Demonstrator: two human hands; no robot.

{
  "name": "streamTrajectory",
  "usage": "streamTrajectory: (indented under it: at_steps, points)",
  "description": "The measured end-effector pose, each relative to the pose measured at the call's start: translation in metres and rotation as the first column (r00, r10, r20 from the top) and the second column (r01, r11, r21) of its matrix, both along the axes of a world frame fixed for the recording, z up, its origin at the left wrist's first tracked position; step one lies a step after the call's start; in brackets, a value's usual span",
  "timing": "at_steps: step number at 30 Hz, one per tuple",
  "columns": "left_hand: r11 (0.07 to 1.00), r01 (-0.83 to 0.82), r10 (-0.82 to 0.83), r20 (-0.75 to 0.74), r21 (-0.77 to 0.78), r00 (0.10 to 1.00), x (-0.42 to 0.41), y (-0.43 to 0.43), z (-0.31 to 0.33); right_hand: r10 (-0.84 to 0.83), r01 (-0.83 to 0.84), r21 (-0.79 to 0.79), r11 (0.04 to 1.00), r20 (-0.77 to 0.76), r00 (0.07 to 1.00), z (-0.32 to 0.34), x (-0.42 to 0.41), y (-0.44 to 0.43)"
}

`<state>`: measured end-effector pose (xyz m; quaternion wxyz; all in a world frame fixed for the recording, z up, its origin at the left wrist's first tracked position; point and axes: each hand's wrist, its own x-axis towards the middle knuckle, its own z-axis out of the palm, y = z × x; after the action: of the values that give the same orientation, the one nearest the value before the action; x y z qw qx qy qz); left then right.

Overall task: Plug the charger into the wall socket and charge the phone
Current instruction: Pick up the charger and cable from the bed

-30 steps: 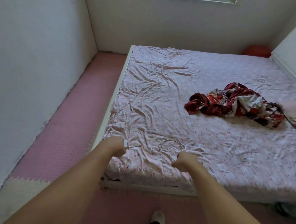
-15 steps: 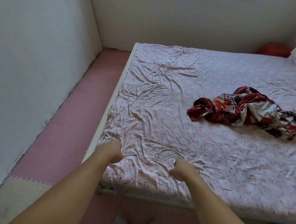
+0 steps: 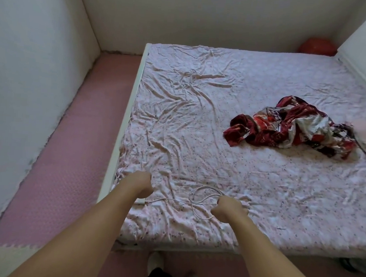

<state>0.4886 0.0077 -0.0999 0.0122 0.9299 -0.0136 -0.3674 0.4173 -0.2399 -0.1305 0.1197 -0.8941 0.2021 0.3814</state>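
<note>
A white charger plug lies on the bed sheet near the front left corner, poking out from under my left wrist. Its thin white cable runs right across the sheet and curls into a loose loop. My left hand is a closed fist resting on the sheet just beyond the plug, and I see nothing in it. My right hand is closed on the cable at the right side of the loop. No phone or wall socket is in view.
The bed with a wrinkled pink floral sheet fills the room's middle and right. A crumpled red patterned cloth lies on it at the right. Pink floor mats run along the left wall. A red object sits in the far right corner.
The plug was at my left hand's fingertips one second ago; now it lies on the sheet beside my wrist. My left hand has slid a little forward. My right hand stays on the cable loop.
</note>
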Motion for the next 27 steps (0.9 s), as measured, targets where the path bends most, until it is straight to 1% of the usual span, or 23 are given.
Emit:
streamTrajectory:
  at_steps: [7, 11, 14, 20, 24, 27]
  points:
    - [0.999, -0.019, 0.018, -0.033, -0.027, 0.999, 0.022, 0.032, -0.012, -0.013, 0.013, 0.0, 1.0, -0.025, 1.0, -0.007, 0.021, 0.026]
    - [0.999, -0.004, 0.002, -0.053, -0.036, 0.999, 0.033, 0.048, -0.018, -0.049, 0.048, -0.014, 0.999, -0.047, 0.998, -0.011, 0.028, 0.037]
    - [0.999, 0.006, -0.008, -0.057, -0.034, 0.998, 0.039, 0.053, -0.025, -0.073, 0.073, 0.006, 0.997, -0.054, 0.996, -0.017, 0.03, 0.044]
    - [0.998, 0.004, -0.01, -0.109, -0.058, 0.994, 0.048, 0.05, -0.042, -0.12, 0.116, -0.04, 0.992, -0.107, 0.987, -0.028, 0.032, 0.046]
    - [0.996, -0.038, 0.028, -0.13, -0.076, 0.991, 0.052, 0.046, -0.06, -0.172, 0.174, 0.006, 0.985, -0.118, 0.978, -0.042, 0.038, 0.038]
    - [0.983, -0.135, 0.12, -0.121, -0.123, 0.985, 0.051, 0.04, -0.088, -0.284, 0.295, 0.104, 0.95, -0.11, 0.953, -0.065, 0.042, 0.032]
